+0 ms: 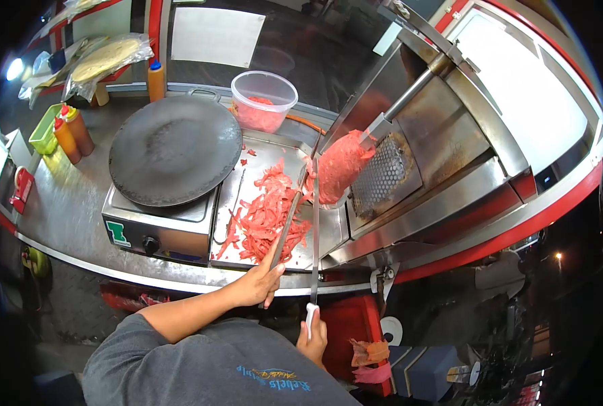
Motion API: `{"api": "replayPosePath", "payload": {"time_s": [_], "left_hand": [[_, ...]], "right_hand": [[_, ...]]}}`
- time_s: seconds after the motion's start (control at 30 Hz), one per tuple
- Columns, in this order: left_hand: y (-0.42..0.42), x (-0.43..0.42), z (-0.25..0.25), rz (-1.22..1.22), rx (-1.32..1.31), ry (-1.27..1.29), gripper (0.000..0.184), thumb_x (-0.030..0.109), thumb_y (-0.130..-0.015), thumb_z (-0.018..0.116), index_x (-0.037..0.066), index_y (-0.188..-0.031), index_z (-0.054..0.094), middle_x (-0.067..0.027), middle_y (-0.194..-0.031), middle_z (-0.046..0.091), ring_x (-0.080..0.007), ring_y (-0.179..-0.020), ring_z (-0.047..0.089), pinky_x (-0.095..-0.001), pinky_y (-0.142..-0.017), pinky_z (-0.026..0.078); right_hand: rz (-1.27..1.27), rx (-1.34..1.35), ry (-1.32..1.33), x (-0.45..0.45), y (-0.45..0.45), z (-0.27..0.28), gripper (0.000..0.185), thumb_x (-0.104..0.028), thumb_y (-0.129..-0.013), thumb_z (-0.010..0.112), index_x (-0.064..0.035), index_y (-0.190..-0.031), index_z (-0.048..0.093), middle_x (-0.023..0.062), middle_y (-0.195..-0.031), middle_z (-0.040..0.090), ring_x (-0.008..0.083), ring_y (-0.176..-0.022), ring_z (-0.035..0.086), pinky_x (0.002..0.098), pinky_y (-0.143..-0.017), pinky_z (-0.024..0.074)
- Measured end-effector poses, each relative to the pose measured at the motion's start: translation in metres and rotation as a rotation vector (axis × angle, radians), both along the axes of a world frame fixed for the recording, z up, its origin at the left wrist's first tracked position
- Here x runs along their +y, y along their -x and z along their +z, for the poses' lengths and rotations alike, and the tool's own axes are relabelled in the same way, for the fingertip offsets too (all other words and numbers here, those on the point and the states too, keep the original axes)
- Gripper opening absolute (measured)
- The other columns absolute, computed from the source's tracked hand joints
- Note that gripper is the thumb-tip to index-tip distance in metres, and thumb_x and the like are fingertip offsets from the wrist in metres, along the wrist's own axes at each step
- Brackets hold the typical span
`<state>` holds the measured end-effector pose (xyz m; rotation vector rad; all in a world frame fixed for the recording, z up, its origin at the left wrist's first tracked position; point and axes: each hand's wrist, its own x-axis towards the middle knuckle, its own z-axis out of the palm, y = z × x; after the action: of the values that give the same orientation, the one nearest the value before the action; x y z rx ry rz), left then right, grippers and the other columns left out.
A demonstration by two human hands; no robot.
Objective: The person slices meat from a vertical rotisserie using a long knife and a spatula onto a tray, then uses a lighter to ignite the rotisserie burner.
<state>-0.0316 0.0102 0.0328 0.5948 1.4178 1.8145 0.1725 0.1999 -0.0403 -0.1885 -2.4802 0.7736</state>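
My left hand [255, 285] is closed around a long narrow metal tool [288, 229], whose exact kind I cannot make out. The tool slants up over a heap of sliced reddish meat [257, 220] toward the meat cone. In my right hand [313, 338] is the white handle of a long knife [315, 237]. The knife's blade points away from me, its far end at the left side of the meat cone [345, 166] on the upright spit. Whether the blade touches the meat is unclear. The slices lie on a metal tray [257, 150].
Left of the tray, a round black griddle [175, 152] sits on a burner unit [154, 233]. Behind stands a clear tub [264, 86] with meat inside. Sauce bottles [77, 133] and a green basket [46, 132] are farther left. The grill's heating panel [386, 169] stands right of the cone.
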Motion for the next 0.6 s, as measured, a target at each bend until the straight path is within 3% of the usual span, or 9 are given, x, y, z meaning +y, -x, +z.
{"api": "replayPosePath", "payload": {"time_s": [0.2,0.23,0.27,0.33,0.43,0.47,0.5,0.53,0.6], "left_hand": [[0.0,0.01,0.006,-0.049,-0.442,-0.302,0.063,0.054,-0.117,0.034,0.035,-0.169,0.002,-0.0007,-0.079,0.045,-0.0083,-0.049,0.045,-0.0275,-0.049,0.048],[-0.003,0.012,0.013,-0.013,-0.544,-0.342,0.045,0.057,-0.116,0.033,0.032,-0.153,0.031,0.0017,-0.078,0.043,-0.0061,-0.047,0.041,-0.0262,-0.048,0.046],[-0.004,0.011,0.022,0.011,-0.6,-0.342,0.05,0.064,-0.114,0.033,0.017,-0.109,0.05,0.0043,-0.067,0.04,-0.0051,-0.043,0.038,-0.0247,-0.046,0.043],[-0.001,0.001,0.011,-0.137,-0.603,-0.423,0.064,0.07,-0.112,0.032,0.015,-0.078,0.041,0.0073,-0.055,0.033,-0.0041,-0.038,0.035,-0.0225,-0.041,0.038],[-0.006,-0.031,0.003,-0.08,-0.681,-0.34,0.068,0.073,-0.11,0.031,0.018,-0.07,0.035,0.0107,-0.05,0.028,-0.0026,-0.034,0.031,-0.0206,-0.035,0.033],[-0.008,-0.047,-0.017,-0.053,-0.737,-0.403,0.067,0.066,-0.113,0.035,0.007,-0.09,0.057,0.0065,-0.057,0.037,-0.0029,-0.037,0.035,-0.0207,-0.036,0.035],[-0.013,-0.064,-0.004,0.018,-0.66,-0.321,0.045,0.056,-0.115,0.038,0.013,-0.127,0.047,0.0051,-0.064,0.039,-0.0049,-0.04,0.037,-0.022,-0.039,0.037],[-0.018,-0.08,0.013,0.085,-0.58,-0.237,0.053,0.045,-0.118,0.041,0.019,-0.164,0.037,0.0038,-0.071,0.041,-0.0069,-0.043,0.038,-0.0232,-0.042,0.038],[-0.019,-0.107,0.017,0.045,-0.328,0.008,0.064,0.038,-0.117,0.044,0.024,-0.171,0.013,0.0022,-0.069,0.043,-0.01,-0.045,0.043,-0.0258,-0.045,0.042]], "right_hand": [[0.079,-0.076,0.099,-0.006,0.078,0.071,0.065,-0.003,-0.101,0.066,-0.0042,-0.163,0.045,0.025,-0.103,0.066,0.0434,-0.09,0.067,0.0449,-0.082,0.0556],[0.086,-0.106,0.209,-0.009,0.091,0.077,0.065,-0.004,-0.102,0.066,-0.0045,-0.163,0.045,0.0249,-0.105,0.068,0.0421,-0.091,0.068,0.0448,-0.083,0.0561],[0.077,-0.182,0.385,-0.016,0.088,0.078,0.064,-0.004,-0.102,0.066,-0.0043,-0.163,0.045,0.0249,-0.108,0.069,0.0407,-0.093,0.069,0.0443,-0.085,0.0565],[0.014,-0.359,0.787,-0.031,0.073,0.086,0.063,-0.005,-0.103,0.066,-0.0038,-0.163,0.046,0.0249,-0.113,0.071,0.0376,-0.096,0.071,0.0432,-0.087,0.0572],[0.067,-0.23,0.65,-0.022,0.028,0.039,0.062,-0.005,-0.102,0.068,-0.0019,-0.16,0.048,0.0245,-0.118,0.073,0.033,-0.099,0.073,0.0407,-0.089,0.0576],[0.093,-0.151,0.507,-0.017,0.02,0.033,0.062,-0.005,-0.101,0.069,-0.001,-0.159,0.049,0.0243,-0.118,0.073,0.0325,-0.099,0.073,0.04,-0.089,0.0576],[0.105,-0.069,0.361,-0.014,0.013,0.031,0.062,-0.004,-0.1,0.071,-0.0001,-0.158,0.051,0.0242,-0.118,0.074,0.0321,-0.099,0.073,0.0394,-0.089,0.0575],[0.102,-0.019,0.257,-0.01,0.006,0.032,0.063,-0.003,-0.098,0.072,0.001,-0.157,0.052,0.0242,-0.117,0.074,0.0326,-0.098,0.073,0.0389,-0.089,0.0573],[0.112,0.026,0.233,-0.005,0.004,0.036,0.064,-0.003,-0.097,0.074,0.0027,-0.156,0.052,0.027,-0.123,0.072,0.0363,-0.103,0.074,0.0408,-0.091,0.0573]]}}
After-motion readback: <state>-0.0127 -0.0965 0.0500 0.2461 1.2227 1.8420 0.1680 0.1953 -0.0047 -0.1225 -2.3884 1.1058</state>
